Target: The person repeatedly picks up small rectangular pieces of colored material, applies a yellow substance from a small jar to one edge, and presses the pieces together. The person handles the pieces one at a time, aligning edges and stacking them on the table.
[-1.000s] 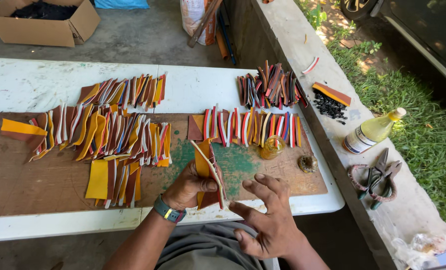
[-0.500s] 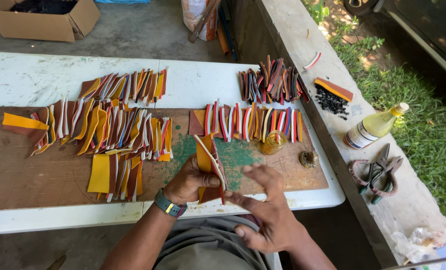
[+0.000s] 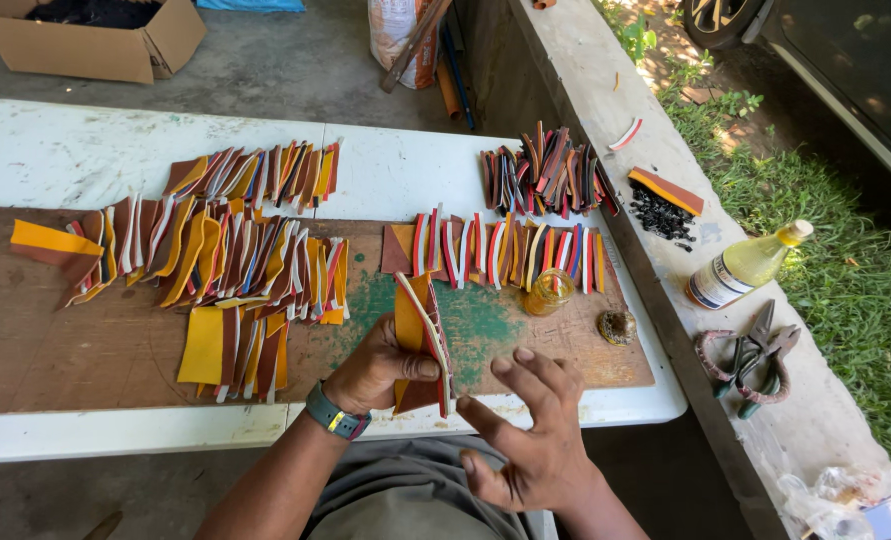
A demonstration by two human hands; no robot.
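My left hand (image 3: 375, 365) grips a folded piece of brown and yellow leather with a white and red edge (image 3: 420, 340), held upright over the brown wooden board (image 3: 55, 345). A watch is on that wrist. My right hand (image 3: 525, 430) hovers just right of the piece, fingers spread, holding nothing. Rows of similar multicoloured leather pieces (image 3: 225, 250) lie overlapping on the board to the left, and another row (image 3: 495, 245) lies beyond my hands.
A small glass jar of yellow glue (image 3: 548, 292) and a round lid (image 3: 616, 326) sit on the board. More leather pieces (image 3: 545, 180) lie on the white table (image 3: 65, 150). A yellow bottle (image 3: 745, 265) and pliers (image 3: 755, 350) rest on the concrete ledge. A cardboard box (image 3: 95, 35) stands behind.
My right hand has pulled back from the leather piece toward me and opened its fingers. My left hand keeps holding the piece upright.
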